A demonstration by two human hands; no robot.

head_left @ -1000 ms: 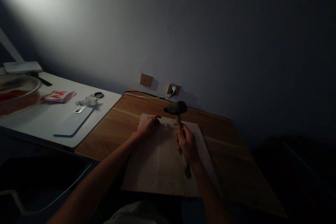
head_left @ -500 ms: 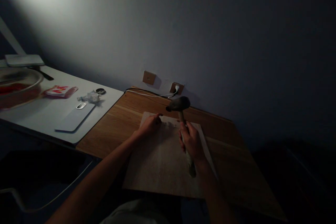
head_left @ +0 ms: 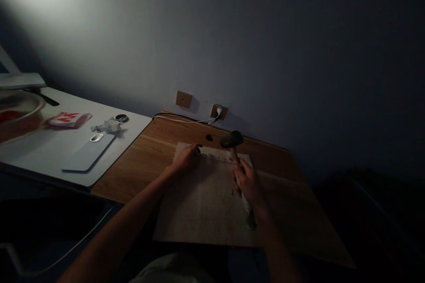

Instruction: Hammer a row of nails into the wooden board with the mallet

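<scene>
In my right hand point(head_left: 247, 181) is a hammer point(head_left: 231, 139), gripped around its pale handle. Its dark head is raised over the back right part of a thin wooden board point(head_left: 195, 212). My left hand point(head_left: 188, 158) rests at the board's back left corner, fingers bent together; anything between the fingertips is too small and dark to make out. Along the board's back edge, between both hands, runs a row of several small nail-like pieces point(head_left: 218, 158). Another thin piece point(head_left: 232, 192) shows just below my right fingers.
The board lies on a brown wooden table point(head_left: 133, 163). On the white table point(head_left: 36, 154) at left are a phone point(head_left: 86, 154), crumpled clear plastic point(head_left: 111, 125), a small round dark object point(head_left: 121, 118), a red-and-white packet point(head_left: 69, 119) and a bowl point(head_left: 38, 105). A white cable point(head_left: 186, 120) runs to a wall socket point(head_left: 219, 112).
The hammer's head has shifted slightly right and down, uncovering a dark hole in the table. The whole view has shifted a little. My left hand keeps its place on the board.
</scene>
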